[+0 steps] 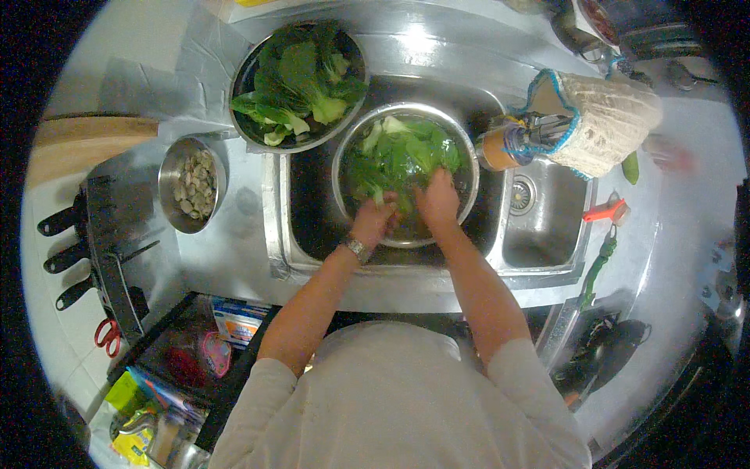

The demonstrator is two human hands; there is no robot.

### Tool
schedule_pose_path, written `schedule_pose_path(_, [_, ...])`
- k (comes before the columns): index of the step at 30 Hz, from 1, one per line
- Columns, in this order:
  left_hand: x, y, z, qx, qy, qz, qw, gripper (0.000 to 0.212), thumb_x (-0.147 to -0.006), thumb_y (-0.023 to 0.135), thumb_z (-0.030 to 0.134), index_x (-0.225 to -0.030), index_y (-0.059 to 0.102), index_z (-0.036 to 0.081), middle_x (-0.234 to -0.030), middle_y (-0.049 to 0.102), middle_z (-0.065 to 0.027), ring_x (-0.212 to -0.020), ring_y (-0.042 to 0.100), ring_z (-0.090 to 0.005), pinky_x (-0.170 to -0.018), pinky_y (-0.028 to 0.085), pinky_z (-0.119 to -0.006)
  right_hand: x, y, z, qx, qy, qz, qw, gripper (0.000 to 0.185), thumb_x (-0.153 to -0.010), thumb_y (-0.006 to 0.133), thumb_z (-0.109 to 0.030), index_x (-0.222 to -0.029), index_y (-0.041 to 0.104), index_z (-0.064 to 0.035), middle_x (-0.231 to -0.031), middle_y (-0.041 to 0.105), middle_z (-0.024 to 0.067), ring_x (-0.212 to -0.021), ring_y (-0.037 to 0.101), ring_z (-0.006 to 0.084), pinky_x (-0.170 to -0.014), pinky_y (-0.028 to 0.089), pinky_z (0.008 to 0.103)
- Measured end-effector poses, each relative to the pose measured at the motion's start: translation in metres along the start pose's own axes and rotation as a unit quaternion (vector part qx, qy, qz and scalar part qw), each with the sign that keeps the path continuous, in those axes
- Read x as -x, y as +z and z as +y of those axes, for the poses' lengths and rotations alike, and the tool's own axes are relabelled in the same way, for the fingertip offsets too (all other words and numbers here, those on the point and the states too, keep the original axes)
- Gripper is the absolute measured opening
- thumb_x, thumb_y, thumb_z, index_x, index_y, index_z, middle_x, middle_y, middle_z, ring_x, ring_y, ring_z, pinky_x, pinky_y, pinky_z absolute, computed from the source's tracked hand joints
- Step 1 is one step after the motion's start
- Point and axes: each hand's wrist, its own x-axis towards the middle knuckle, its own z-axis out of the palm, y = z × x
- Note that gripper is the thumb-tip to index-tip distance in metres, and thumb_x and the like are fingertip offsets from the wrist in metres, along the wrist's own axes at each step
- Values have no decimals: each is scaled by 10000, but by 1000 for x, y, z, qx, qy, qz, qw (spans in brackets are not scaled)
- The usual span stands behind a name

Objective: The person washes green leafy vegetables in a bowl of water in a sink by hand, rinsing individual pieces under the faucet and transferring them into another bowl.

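A round metal bowl (473, 170) of water stands in the large sink basin (310, 205). Leafy greens that look like bok choy (404, 149) float in it. My left hand (375, 220), with a watch on its wrist, dips into the near left part of the bowl, fingers at a pale stem. On the near right side, my right hand (440, 199) reaches in among the leaves, its fingertips under water and blurred. Whether either hand grips a leaf is hard to see. More bok choy (307, 76) fills a wider round vessel (275, 148) at the basin's far left corner.
A small metal bowl (221, 193) of pale pieces stands on the left counter, near a rack of black-handled knives (64, 258). Right of the basin are a cloth-draped utensil holder (609, 120), a small side basin (539, 234) and a red-orange peeler (606, 211).
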Motion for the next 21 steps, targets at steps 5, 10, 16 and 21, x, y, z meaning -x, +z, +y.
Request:
schedule_pose_path(5, [9,6,2,22,-7,-30,999,256,-868,569,198,-1095,538,86,-774,611,-21,-626,557,-122,-559,451,-260,-17,53,31,31,-160,54,985,274,-769,576,-109,-1021,507,-25,-902,570,181,-745,625,330,-624,523,416])
schedule_pose_path(10, [5,0,-6,46,31,1,998,260,-876,564,226,-1089,545,78,-800,625,-32,-630,564,-132,-549,445,-256,-6,38,21,-206,-7,-33,978,268,-835,535,-226,-980,550,-1,-887,594,240,-766,597,391,-656,480,495])
schedule_pose_path(16, [14,4,16,-32,12,2,999,271,-870,581,311,-1020,588,85,-825,629,-30,-588,551,-128,-517,435,-256,-4,17,18,-139,44,-116,982,292,-850,537,-263,-1029,566,-34,-919,601,263,-839,589,416,-729,467,504])
schedule_pose_path(21, [13,8,19,17,-14,-21,1000,249,-879,560,295,-1045,568,110,-786,603,-7,-552,498,-101,-490,395,-241,-2,38,31,-234,73,-38,969,287,-850,525,-184,-1072,565,-7,-997,605,248,-866,594,411,-780,468,468])
